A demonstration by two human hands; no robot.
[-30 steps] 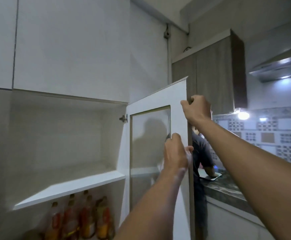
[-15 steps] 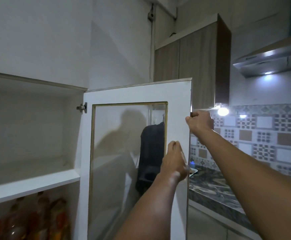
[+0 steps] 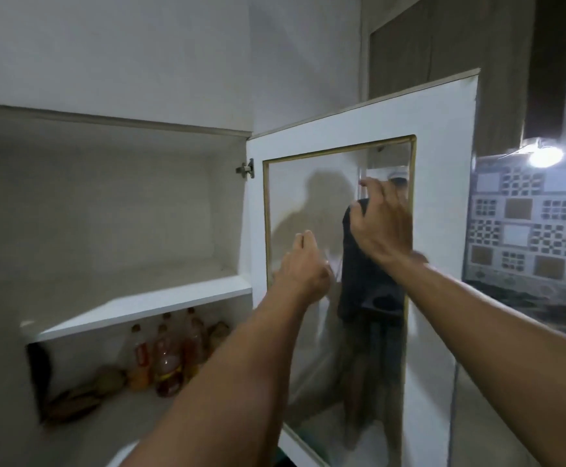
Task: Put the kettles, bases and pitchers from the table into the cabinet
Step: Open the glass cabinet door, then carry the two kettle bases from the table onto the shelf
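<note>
The white wall cabinet stands open in front of me, its upper shelf bare. Its glass-panelled door is swung wide to the right. My left hand hovers in front of the glass pane with loosely curled fingers and nothing in it. My right hand is raised a little higher and to the right, fingers spread, off the door's edge and holding nothing. No kettle, base or pitcher is in view.
Several bottles and brown lumps stand on the lower shelf. Behind the door are a dark wooden cabinet, a tiled wall with a bright lamp, and a dark counter.
The door has swung further open. Both hands have let go of its right edge and moved left, now in front of the glass. My view has shifted left and down.
</note>
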